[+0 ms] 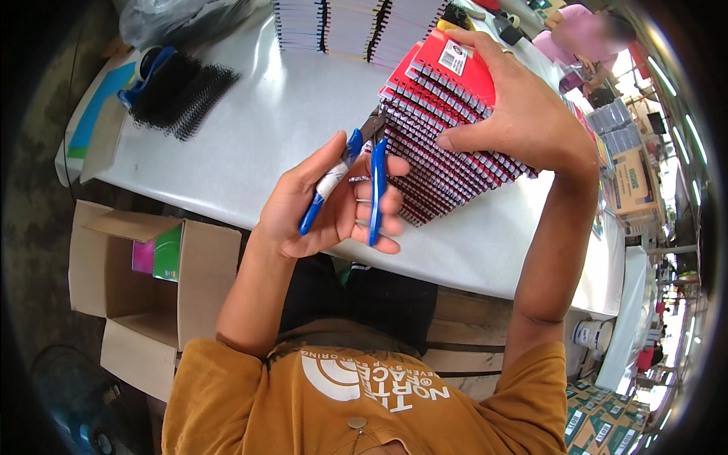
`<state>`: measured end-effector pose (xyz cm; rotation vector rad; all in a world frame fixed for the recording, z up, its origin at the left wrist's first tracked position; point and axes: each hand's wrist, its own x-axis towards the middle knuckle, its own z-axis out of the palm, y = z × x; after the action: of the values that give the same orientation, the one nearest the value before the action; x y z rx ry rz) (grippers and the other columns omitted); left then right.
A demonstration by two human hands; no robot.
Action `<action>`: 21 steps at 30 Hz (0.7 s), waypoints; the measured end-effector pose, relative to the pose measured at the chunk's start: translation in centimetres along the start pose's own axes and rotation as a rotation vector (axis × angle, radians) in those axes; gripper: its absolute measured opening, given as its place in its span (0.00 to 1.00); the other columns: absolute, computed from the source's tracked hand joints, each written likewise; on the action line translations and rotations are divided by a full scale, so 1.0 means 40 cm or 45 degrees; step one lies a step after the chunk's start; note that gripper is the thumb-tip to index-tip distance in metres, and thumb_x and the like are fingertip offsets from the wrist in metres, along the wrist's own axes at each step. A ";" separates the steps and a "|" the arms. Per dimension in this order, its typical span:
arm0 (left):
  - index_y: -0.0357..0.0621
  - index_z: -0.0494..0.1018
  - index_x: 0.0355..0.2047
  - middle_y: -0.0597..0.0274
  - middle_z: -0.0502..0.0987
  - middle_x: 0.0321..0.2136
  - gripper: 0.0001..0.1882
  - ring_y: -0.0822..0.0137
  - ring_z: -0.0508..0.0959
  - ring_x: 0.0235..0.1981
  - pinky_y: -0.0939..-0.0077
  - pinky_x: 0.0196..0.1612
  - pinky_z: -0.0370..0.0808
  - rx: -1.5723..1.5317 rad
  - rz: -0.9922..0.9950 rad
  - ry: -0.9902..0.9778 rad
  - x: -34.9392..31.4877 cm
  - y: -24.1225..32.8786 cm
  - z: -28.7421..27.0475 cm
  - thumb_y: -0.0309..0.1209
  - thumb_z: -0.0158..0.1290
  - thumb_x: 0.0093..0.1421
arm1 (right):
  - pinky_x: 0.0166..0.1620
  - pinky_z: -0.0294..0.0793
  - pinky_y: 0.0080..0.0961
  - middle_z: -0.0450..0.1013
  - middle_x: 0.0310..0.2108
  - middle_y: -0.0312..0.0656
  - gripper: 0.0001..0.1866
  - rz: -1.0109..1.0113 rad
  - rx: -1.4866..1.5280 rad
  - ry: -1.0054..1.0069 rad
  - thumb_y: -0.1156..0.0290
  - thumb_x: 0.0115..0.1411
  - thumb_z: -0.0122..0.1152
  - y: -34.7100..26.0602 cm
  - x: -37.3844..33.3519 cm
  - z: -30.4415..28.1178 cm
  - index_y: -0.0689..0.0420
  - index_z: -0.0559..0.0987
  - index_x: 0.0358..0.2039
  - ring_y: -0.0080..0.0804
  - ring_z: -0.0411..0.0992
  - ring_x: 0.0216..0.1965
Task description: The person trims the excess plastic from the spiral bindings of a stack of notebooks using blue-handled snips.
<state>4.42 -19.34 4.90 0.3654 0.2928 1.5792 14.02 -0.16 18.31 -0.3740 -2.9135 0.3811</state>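
Observation:
My left hand point(322, 208) grips blue-handled cutting pliers point(378, 186), one handle wrapped in white tape, the handles spread apart. The plier jaws meet the left corner of a leaning stack of red spiral notebooks point(436, 155), at the end of a wire binding. My right hand point(531, 114) spans the stack from the right, its thumb pressed on the bindings and its fingers over the top red cover, which bears a white label. Whether the jaws are closed on a wire is too small to tell.
Black wire coils point(186, 95) lie at the table's left, beside a blue tool point(144, 80). Stacks of spiral-bound books point(299, 26) stand at the back. An open cardboard box point(208, 265) sits left below the table. A person in pink point(588, 38) works at the far right.

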 end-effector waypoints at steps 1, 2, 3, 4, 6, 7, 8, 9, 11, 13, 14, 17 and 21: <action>0.36 0.65 0.49 0.58 0.68 0.25 0.33 0.65 0.75 0.26 0.63 0.34 0.79 -0.004 0.010 -0.068 0.005 0.001 -0.008 0.56 0.29 0.65 | 0.51 0.69 0.31 0.70 0.45 0.57 0.49 0.008 -0.009 -0.002 0.56 0.32 0.70 0.001 -0.001 0.000 0.60 0.63 0.57 0.48 0.71 0.46; 0.36 0.66 0.47 0.61 0.68 0.23 0.32 0.66 0.74 0.25 0.70 0.31 0.77 0.337 0.071 0.150 -0.006 -0.003 -0.005 0.55 0.32 0.65 | 0.50 0.69 0.32 0.70 0.45 0.59 0.49 0.008 0.007 0.000 0.58 0.31 0.70 0.004 0.000 0.002 0.60 0.63 0.56 0.48 0.71 0.45; 0.38 0.67 0.46 0.63 0.70 0.23 0.29 0.67 0.75 0.26 0.73 0.30 0.74 1.007 0.182 0.526 -0.003 -0.016 0.016 0.54 0.34 0.65 | 0.50 0.69 0.31 0.69 0.46 0.55 0.48 0.022 0.029 -0.027 0.61 0.33 0.71 0.002 0.001 0.004 0.57 0.62 0.57 0.43 0.71 0.45; 0.38 0.67 0.45 0.63 0.72 0.25 0.29 0.66 0.76 0.27 0.73 0.32 0.73 1.481 0.333 0.735 0.006 -0.036 0.023 0.54 0.35 0.65 | 0.50 0.69 0.29 0.69 0.47 0.51 0.48 0.037 0.051 -0.054 0.64 0.34 0.72 -0.001 0.001 0.002 0.54 0.62 0.59 0.39 0.71 0.45; 0.39 0.66 0.48 0.58 0.76 0.33 0.28 0.62 0.78 0.32 0.66 0.38 0.73 1.977 0.470 0.935 0.013 -0.051 0.023 0.52 0.35 0.66 | 0.51 0.69 0.27 0.69 0.47 0.47 0.48 0.032 0.093 -0.074 0.68 0.36 0.73 -0.011 -0.001 0.001 0.51 0.61 0.60 0.34 0.71 0.45; 0.39 0.66 0.49 0.57 0.76 0.34 0.28 0.61 0.78 0.33 0.65 0.39 0.73 1.589 0.392 0.761 0.013 -0.050 0.012 0.52 0.34 0.66 | 0.51 0.69 0.27 0.69 0.48 0.47 0.47 0.012 0.114 -0.067 0.68 0.36 0.73 -0.019 -0.004 0.002 0.50 0.61 0.60 0.34 0.71 0.45; 0.39 0.65 0.50 0.56 0.76 0.35 0.29 0.60 0.78 0.33 0.63 0.40 0.74 1.200 0.315 0.588 0.009 -0.047 -0.003 0.52 0.34 0.66 | 0.51 0.69 0.27 0.69 0.48 0.47 0.47 -0.009 0.135 -0.061 0.68 0.36 0.73 -0.022 -0.005 0.005 0.50 0.61 0.59 0.33 0.71 0.45; 0.39 0.65 0.51 0.55 0.76 0.36 0.29 0.59 0.78 0.33 0.62 0.40 0.74 0.813 0.243 0.415 0.001 -0.041 -0.013 0.52 0.33 0.66 | 0.51 0.69 0.28 0.69 0.47 0.47 0.47 -0.014 0.156 -0.062 0.68 0.36 0.73 -0.020 -0.004 0.007 0.50 0.61 0.59 0.33 0.71 0.45; 0.35 0.61 0.55 0.52 0.73 0.36 0.34 0.57 0.77 0.35 0.60 0.45 0.74 0.288 0.104 0.202 -0.016 -0.028 -0.014 0.55 0.31 0.65 | 0.50 0.69 0.28 0.69 0.47 0.48 0.48 -0.027 0.200 -0.066 0.69 0.35 0.74 -0.012 0.001 0.014 0.50 0.61 0.59 0.33 0.71 0.46; 0.35 0.61 0.54 0.51 0.72 0.36 0.34 0.57 0.77 0.34 0.60 0.44 0.75 0.051 0.058 0.078 -0.011 -0.017 -0.011 0.55 0.30 0.65 | 0.52 0.68 0.30 0.69 0.48 0.46 0.45 -0.044 0.190 -0.104 0.64 0.40 0.72 -0.015 -0.005 0.002 0.51 0.61 0.59 0.33 0.70 0.47; 0.38 0.65 0.51 0.53 0.75 0.37 0.30 0.58 0.78 0.35 0.60 0.41 0.75 0.082 0.037 -0.043 -0.012 -0.017 -0.048 0.53 0.33 0.66 | 0.53 0.68 0.31 0.69 0.49 0.45 0.43 -0.052 0.185 -0.124 0.62 0.43 0.71 -0.020 -0.007 -0.005 0.51 0.61 0.60 0.33 0.70 0.48; 0.37 0.65 0.49 0.56 0.76 0.35 0.28 0.60 0.78 0.33 0.64 0.38 0.74 1.841 0.261 0.902 -0.001 -0.037 0.035 0.51 0.36 0.66 | 0.51 0.68 0.28 0.71 0.44 0.51 0.44 0.050 -0.068 0.045 0.59 0.41 0.71 -0.096 -0.032 -0.001 0.61 0.62 0.56 0.39 0.70 0.46; 0.38 0.65 0.50 0.57 0.76 0.34 0.28 0.61 0.78 0.34 0.64 0.39 0.73 1.173 0.244 0.541 -0.002 -0.039 -0.029 0.51 0.37 0.66 | 0.54 0.65 0.27 0.68 0.47 0.54 0.52 0.068 -0.092 -0.127 0.58 0.37 0.73 -0.124 -0.034 -0.036 0.64 0.55 0.59 0.40 0.69 0.49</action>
<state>5.39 -19.30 3.20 0.7739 1.3639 1.6217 14.49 -4.83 20.86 -0.4567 -3.0262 0.3108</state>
